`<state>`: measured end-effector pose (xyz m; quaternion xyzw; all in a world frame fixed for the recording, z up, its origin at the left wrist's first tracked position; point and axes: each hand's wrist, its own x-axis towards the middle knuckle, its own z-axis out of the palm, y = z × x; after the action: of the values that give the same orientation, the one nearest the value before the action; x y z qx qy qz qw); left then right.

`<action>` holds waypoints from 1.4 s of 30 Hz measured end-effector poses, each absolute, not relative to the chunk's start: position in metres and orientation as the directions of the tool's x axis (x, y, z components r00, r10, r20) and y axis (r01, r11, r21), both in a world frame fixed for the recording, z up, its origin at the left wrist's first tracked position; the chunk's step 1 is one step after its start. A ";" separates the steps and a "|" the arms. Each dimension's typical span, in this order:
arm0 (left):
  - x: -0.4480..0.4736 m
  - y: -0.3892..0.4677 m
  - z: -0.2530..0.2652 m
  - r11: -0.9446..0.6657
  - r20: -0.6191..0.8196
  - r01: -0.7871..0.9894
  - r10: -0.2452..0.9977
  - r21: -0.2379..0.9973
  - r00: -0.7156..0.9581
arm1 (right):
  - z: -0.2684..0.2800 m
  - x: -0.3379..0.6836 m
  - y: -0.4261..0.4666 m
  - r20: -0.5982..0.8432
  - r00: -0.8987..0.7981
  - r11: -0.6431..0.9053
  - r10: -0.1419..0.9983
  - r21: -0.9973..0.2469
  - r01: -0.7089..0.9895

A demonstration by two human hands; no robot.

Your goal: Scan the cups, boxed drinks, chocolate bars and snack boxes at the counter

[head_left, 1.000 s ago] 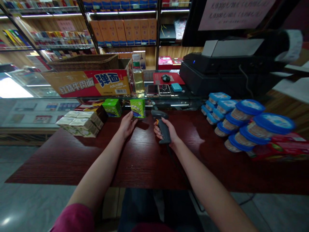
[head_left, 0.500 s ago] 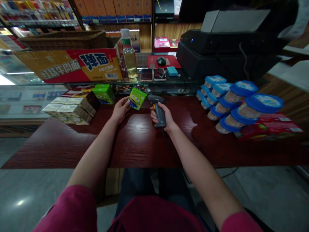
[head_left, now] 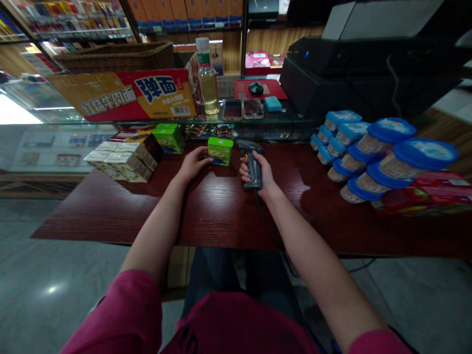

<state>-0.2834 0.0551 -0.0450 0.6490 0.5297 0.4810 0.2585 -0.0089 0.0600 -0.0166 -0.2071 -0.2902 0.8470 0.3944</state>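
Note:
My left hand (head_left: 194, 164) is at the left side of a small green box (head_left: 220, 152) with cartoon eyes printed on its front. The thumb is at the box's lower left edge and the other fingers reach behind it. The box is upright at the tabletop. My right hand (head_left: 262, 172) is wrapped round the grip of a dark grey barcode scanner (head_left: 254, 167), whose head points left above the box. Its cable runs down over the table edge. Farther left, more green boxes (head_left: 168, 138) stand beside a block of white cartons (head_left: 121, 162).
Stacked blue-lidded tubs (head_left: 391, 135) and red packs (head_left: 427, 194) take up the right side of the dark wooden table (head_left: 221, 221). Behind are a noodle carton (head_left: 125, 96), a bottle (head_left: 209, 83), two phones, a mouse (head_left: 256, 88) and a black machine (head_left: 350, 88).
My left hand has turned the green box from a tilted pose to upright, with its top edge now level. The right hand still grips the scanner. The whole view has shifted slightly.

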 end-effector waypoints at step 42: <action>-0.315 -0.021 -0.014 -0.006 0.750 0.912 0.571 0.411 -0.334 | -0.015 -0.086 0.046 -0.107 -0.786 -0.633 0.608 -0.663 -0.400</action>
<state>-0.3147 -0.0213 -0.0142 0.5455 0.6796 0.4530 -0.1879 -0.0865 0.0457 -0.0147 -0.1624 -0.3213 0.8888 0.2835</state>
